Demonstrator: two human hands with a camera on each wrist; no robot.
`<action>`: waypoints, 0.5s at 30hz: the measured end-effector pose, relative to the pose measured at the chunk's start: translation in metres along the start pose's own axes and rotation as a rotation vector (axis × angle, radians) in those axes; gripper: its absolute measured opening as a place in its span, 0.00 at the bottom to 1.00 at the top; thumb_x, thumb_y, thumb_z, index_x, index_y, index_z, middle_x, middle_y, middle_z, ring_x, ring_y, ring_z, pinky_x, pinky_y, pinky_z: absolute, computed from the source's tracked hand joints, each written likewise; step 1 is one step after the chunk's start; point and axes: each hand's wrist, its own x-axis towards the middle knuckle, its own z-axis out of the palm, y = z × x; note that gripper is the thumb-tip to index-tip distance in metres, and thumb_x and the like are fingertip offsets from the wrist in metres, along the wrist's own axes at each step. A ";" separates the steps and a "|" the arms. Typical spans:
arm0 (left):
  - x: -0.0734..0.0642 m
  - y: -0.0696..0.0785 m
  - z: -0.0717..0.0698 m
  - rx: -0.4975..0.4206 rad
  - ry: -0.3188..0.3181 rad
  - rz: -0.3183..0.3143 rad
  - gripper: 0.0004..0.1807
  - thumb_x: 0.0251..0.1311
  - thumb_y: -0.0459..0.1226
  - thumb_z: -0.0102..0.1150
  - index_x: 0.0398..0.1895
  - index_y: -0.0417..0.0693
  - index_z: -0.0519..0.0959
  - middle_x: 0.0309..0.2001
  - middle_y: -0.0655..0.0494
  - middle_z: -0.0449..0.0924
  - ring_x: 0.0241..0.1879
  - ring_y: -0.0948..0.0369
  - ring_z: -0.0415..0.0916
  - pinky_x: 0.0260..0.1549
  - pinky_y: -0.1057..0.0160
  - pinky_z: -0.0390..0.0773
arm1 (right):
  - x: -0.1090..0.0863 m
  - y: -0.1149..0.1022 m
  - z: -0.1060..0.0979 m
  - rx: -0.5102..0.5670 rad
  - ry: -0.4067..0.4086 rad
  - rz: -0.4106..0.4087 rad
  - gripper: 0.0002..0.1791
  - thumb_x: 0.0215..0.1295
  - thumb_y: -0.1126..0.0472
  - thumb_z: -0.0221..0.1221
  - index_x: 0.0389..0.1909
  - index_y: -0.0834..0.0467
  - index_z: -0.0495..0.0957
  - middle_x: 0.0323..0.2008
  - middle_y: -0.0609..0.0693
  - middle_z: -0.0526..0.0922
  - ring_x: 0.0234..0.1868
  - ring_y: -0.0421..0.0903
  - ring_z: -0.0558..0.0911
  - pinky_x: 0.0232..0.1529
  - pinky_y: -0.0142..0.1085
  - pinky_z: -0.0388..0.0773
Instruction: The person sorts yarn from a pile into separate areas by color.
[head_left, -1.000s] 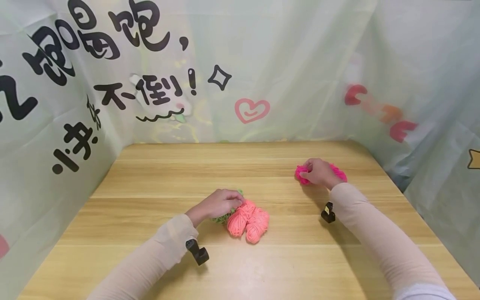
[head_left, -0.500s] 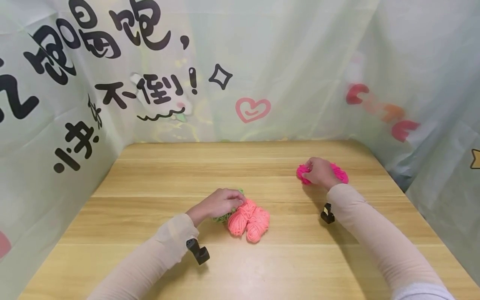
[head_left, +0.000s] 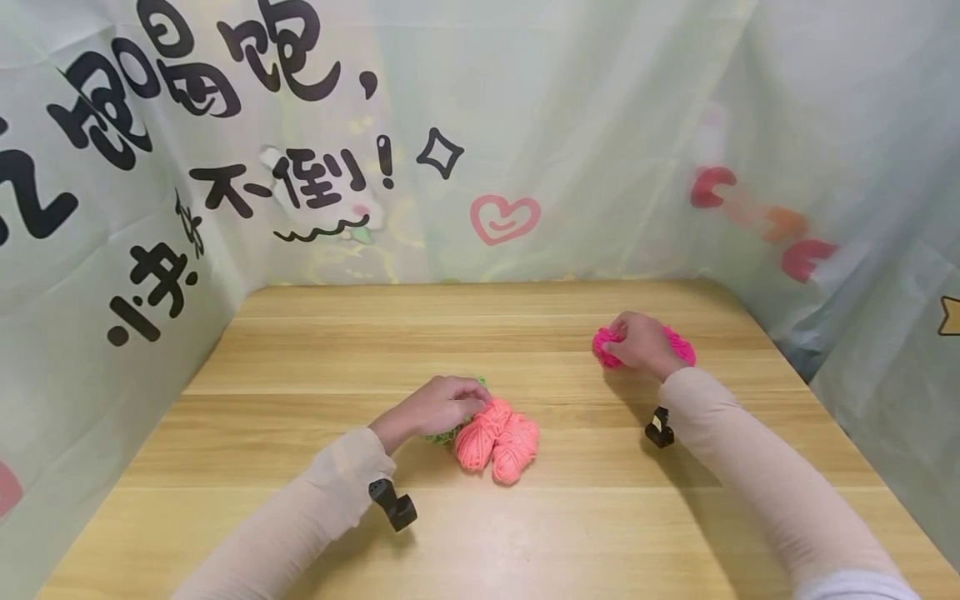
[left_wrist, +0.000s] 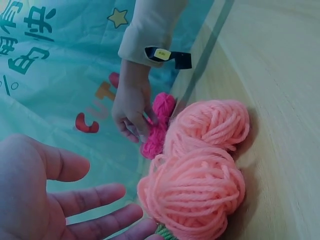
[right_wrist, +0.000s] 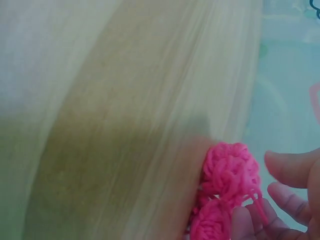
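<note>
Two joined coral-pink yarn bundles (head_left: pixel 498 442) lie on the wooden table. My left hand (head_left: pixel 441 402) is just above their far left side; in the left wrist view its thumb and fingers (left_wrist: pixel 102 195) are spread and grasp nothing. Green yarn (head_left: pixel 446 436) peeks out beneath that hand, mostly covered. At the back right, my right hand (head_left: pixel 643 340) hovers over a hot-pink yarn bundle (head_left: pixel 681 347). The right wrist view has its fingers at the side of the hot-pink yarn (right_wrist: pixel 230 175), thumb apart, with a loose strand across them.
The wooden table (head_left: pixel 337 350) extends back to a printed curtain (head_left: pixel 600 150), which also rises along both sides. Each sleeve cuff carries a black wrist camera, the left camera (head_left: pixel 393 505) and the right camera (head_left: pixel 659 427).
</note>
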 end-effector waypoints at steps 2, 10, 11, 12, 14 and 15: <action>0.000 0.000 0.000 0.002 0.004 -0.003 0.14 0.70 0.42 0.49 0.49 0.49 0.81 0.45 0.57 0.81 0.47 0.57 0.77 0.49 0.54 0.76 | -0.003 0.000 -0.002 0.010 0.007 -0.004 0.18 0.64 0.59 0.61 0.47 0.68 0.74 0.43 0.65 0.78 0.45 0.60 0.77 0.45 0.50 0.77; -0.003 0.003 -0.002 -0.012 0.016 -0.040 0.15 0.70 0.42 0.48 0.51 0.47 0.79 0.43 0.55 0.80 0.43 0.57 0.78 0.44 0.55 0.77 | -0.016 -0.006 -0.009 0.071 0.032 -0.003 0.21 0.68 0.55 0.55 0.51 0.68 0.72 0.47 0.66 0.76 0.50 0.63 0.75 0.49 0.55 0.74; -0.004 0.004 -0.002 -0.027 0.014 -0.050 0.15 0.70 0.42 0.48 0.51 0.47 0.79 0.43 0.54 0.80 0.41 0.57 0.78 0.42 0.56 0.78 | -0.018 -0.007 -0.010 0.082 0.038 0.001 0.21 0.69 0.54 0.55 0.52 0.68 0.71 0.49 0.67 0.76 0.51 0.64 0.74 0.50 0.56 0.73; -0.004 0.004 -0.002 -0.047 0.010 -0.062 0.15 0.70 0.42 0.48 0.51 0.46 0.79 0.43 0.54 0.80 0.40 0.57 0.78 0.41 0.58 0.78 | -0.020 -0.008 -0.010 0.089 0.045 0.006 0.22 0.69 0.54 0.55 0.53 0.68 0.71 0.50 0.67 0.75 0.52 0.65 0.73 0.51 0.56 0.72; -0.003 0.005 -0.001 -0.100 -0.001 -0.096 0.16 0.70 0.42 0.48 0.52 0.45 0.78 0.43 0.52 0.80 0.39 0.57 0.79 0.38 0.60 0.80 | -0.024 -0.010 -0.011 0.099 0.064 0.010 0.22 0.69 0.53 0.54 0.54 0.68 0.70 0.51 0.68 0.74 0.53 0.66 0.72 0.52 0.58 0.71; -0.003 0.005 0.000 -0.127 -0.006 -0.114 0.16 0.70 0.43 0.49 0.53 0.44 0.78 0.44 0.51 0.80 0.40 0.57 0.79 0.38 0.60 0.80 | -0.026 -0.012 -0.012 0.105 0.069 0.012 0.23 0.70 0.53 0.54 0.54 0.68 0.70 0.52 0.68 0.74 0.54 0.66 0.72 0.52 0.58 0.71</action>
